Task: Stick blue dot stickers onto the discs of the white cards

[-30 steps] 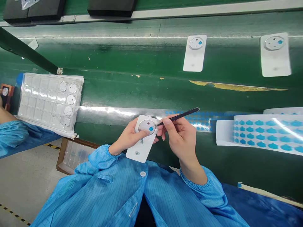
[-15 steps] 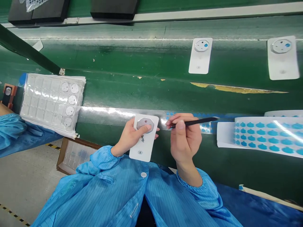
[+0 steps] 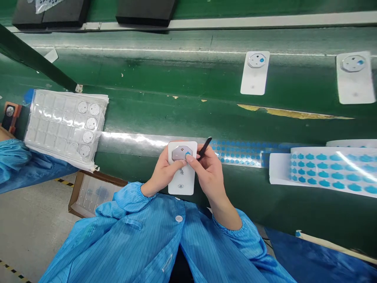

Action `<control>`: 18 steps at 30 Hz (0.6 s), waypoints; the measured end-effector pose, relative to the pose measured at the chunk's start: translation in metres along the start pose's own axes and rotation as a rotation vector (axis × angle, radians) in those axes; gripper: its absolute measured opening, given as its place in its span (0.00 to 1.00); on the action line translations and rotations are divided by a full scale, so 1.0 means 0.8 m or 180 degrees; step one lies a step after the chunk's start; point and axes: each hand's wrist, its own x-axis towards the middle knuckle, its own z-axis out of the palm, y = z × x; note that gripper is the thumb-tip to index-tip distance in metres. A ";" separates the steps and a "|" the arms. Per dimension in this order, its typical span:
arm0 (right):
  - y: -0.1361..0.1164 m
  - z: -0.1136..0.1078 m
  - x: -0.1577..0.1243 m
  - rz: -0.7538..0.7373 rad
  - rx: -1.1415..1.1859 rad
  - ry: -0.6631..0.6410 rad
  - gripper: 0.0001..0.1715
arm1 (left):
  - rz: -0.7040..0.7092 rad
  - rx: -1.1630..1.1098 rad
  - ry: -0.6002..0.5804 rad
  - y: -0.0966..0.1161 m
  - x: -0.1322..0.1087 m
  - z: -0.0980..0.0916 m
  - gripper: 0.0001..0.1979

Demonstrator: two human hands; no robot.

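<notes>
My left hand point(image 3: 159, 175) grips a white card point(image 3: 181, 185) by its left side, thumb on the front. Near the card's top is a silver octagonal watch-face-like piece point(image 3: 177, 152), with dark printing below it. A small blue film dot point(image 3: 187, 153) shows at the lower right of that piece. My right hand point(image 3: 212, 173) presses its thumb against the blue dot, its other fingers partly hidden at the card's right edge. Tucked in those fingers is a slim black pair of tweezers point(image 3: 206, 146), one end pointing up and away.
A clear tray point(image 3: 59, 118) with several round white pieces lies left, near another person's sleeve point(image 3: 13, 163). Blue-dot sticker sheets point(image 3: 330, 167) lie right, beside a clear strip point(image 3: 132, 143). Two similar cards point(image 3: 253, 80) point(image 3: 355, 88) lie farther back. Black blocks point(image 3: 145, 11) stand behind.
My right hand has moved left to the card, and its thumb now presses on the silver piece. A blue dot now shows there. The tweezers have swung to point upward; my left thumb has slid lower.
</notes>
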 end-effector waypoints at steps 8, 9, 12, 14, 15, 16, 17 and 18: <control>0.010 0.010 -0.003 -0.0354 -0.0104 0.0369 0.14 | 0.0350 0.0063 0.0054 -0.006 -0.007 0.006 0.22; 0.011 0.012 -0.003 -0.0354 -0.0119 0.0376 0.14 | 0.0302 0.0033 0.0066 -0.007 -0.007 0.006 0.23; 0.017 0.012 -0.003 -0.0271 -0.0097 0.0214 0.16 | 0.0003 -0.0247 0.0109 -0.006 -0.003 0.002 0.25; 0.020 0.008 -0.004 -0.0342 0.0020 0.0191 0.17 | -0.0141 -0.0439 0.0215 -0.005 0.001 -0.001 0.26; 0.022 0.006 -0.006 -0.0391 0.0055 0.0210 0.17 | -0.0164 -0.0512 0.0306 -0.004 0.003 -0.002 0.25; 0.024 0.003 -0.009 -0.0423 0.0048 0.0202 0.17 | -0.0152 -0.0586 0.0414 -0.002 0.005 -0.003 0.25; 0.026 0.001 -0.012 -0.0398 -0.0018 0.0112 0.16 | -0.0119 -0.0667 0.0529 -0.001 0.007 -0.005 0.24; 0.028 -0.001 -0.015 -0.0322 -0.0146 -0.0069 0.15 | -0.0073 -0.0767 0.0657 0.001 0.009 -0.007 0.24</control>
